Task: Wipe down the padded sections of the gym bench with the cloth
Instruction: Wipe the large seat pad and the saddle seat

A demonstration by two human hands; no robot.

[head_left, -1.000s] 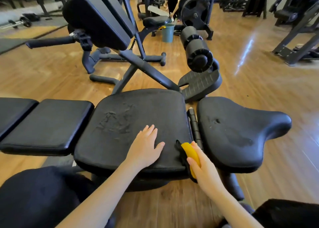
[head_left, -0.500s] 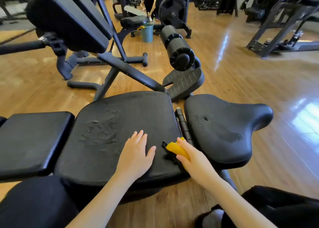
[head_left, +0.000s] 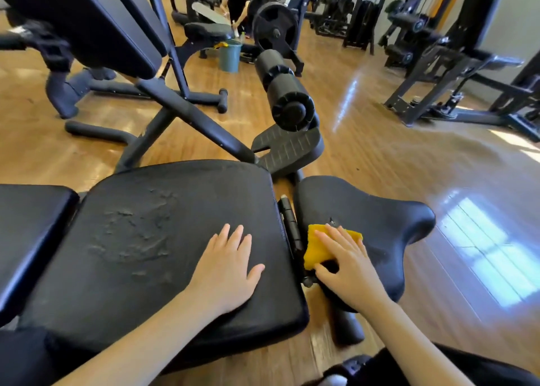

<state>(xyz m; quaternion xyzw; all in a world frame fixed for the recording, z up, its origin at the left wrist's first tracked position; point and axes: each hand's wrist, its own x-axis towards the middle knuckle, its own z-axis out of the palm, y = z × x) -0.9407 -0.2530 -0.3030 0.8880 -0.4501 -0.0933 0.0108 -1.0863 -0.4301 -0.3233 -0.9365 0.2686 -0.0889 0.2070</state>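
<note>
The gym bench has a wide black middle pad (head_left: 163,239) with a worn, cracked patch, a flat pad (head_left: 29,233) to its left and a curved seat pad (head_left: 380,219) to its right. My left hand (head_left: 226,265) rests flat on the middle pad near its right edge, fingers straight. My right hand (head_left: 347,265) presses a yellow cloth (head_left: 317,246) onto the left part of the seat pad, fingers spread over it. The cloth's near part is hidden under that hand.
A black hinge bar (head_left: 289,225) runs in the gap between the two pads. Beyond the bench stand a foot plate (head_left: 289,149), a roller pad (head_left: 285,93) and another bench frame (head_left: 181,108). A teal bucket (head_left: 230,55) sits on the wooden floor farther back.
My right hand has carried the yellow cloth from the middle pad's right edge across the gap onto the seat pad and flattened over it. The left hand stays on the middle pad.
</note>
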